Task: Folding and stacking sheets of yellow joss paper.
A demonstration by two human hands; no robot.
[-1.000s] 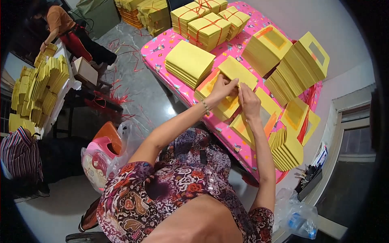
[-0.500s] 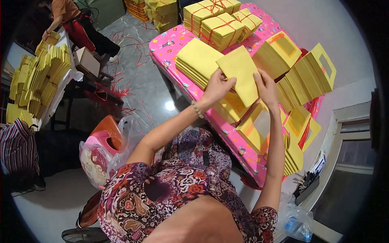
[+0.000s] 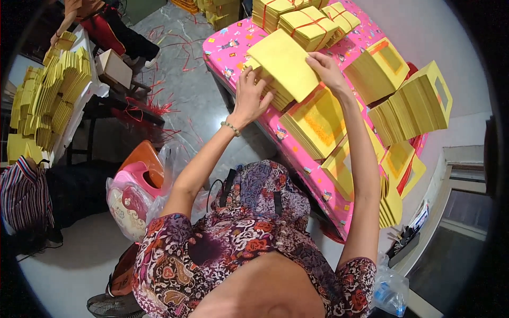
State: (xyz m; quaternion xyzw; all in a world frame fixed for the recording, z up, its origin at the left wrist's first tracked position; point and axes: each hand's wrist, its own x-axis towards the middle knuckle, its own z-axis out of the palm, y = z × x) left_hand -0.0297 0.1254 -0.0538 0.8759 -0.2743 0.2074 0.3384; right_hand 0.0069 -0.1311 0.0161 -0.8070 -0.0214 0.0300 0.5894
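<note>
together left hand (image 3: pixel 248 95) and right hand (image 3: pixel 326 71) grip yellow sheet (image 3: pixel 283 63) above pink table (image 3: pixel 233 45).

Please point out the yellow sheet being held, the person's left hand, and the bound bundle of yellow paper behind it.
yellow sheet (image 3: pixel 283 63), head view, middle of its face.
left hand (image 3: pixel 249 98), head view, back of hand.
bound bundle (image 3: pixel 307 24), head view, top face.

The pink patterned table (image 3: pixel 233 45) in the upper middle of the frame is crowded: tied bundles of yellow paper (image 3: pixel 310 24) fill its top end, upright stacks of yellow window envelopes (image 3: pixel 411 108) wall off the right, and flat gold-printed yellow sheets (image 3: pixel 318 124) cover the centre. Bare pink cloth shows only along the left rim. Left of the table, the grey floor (image 3: pixel 196 100) lies open but strewn with red string (image 3: pixel 151 103).
</note>
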